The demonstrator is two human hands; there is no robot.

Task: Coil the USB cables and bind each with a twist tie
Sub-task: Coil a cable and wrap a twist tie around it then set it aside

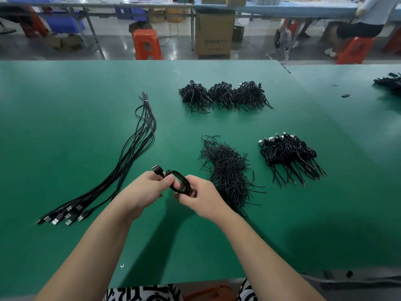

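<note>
Two hands meet over the green tabletop [65, 105], both on one coiled cable [181, 182] held just above the surface, near its front middle. Left hand [147, 190]: fingers and thumb curled round the plug end of the coil, USB plug [155, 168] sticking out up and left. Right hand [200, 197]: fingers curled on the lower right of the coil; whether a twist tie is pinched there cannot be told.

Loose twist ties [227, 170] lie in a heap just right of the hands. Uncoiled cables [130, 153], bunched and tied at the far end, fan toward the left front with plugs nearest the person. Finished bundles sit in a near pile [288, 155] at right and a far row [223, 95] beyond.

Judgement on handling: cable is light, thin and springy; the loops will likely try to open if the grip slackens, so one hand should keep the loops pinched together across the coil's waist. The smooth jacket may slip. The tie is soft wire that bends easily; take it near its ends and wrap it round the middle of the coil, clear of the plug.
</note>
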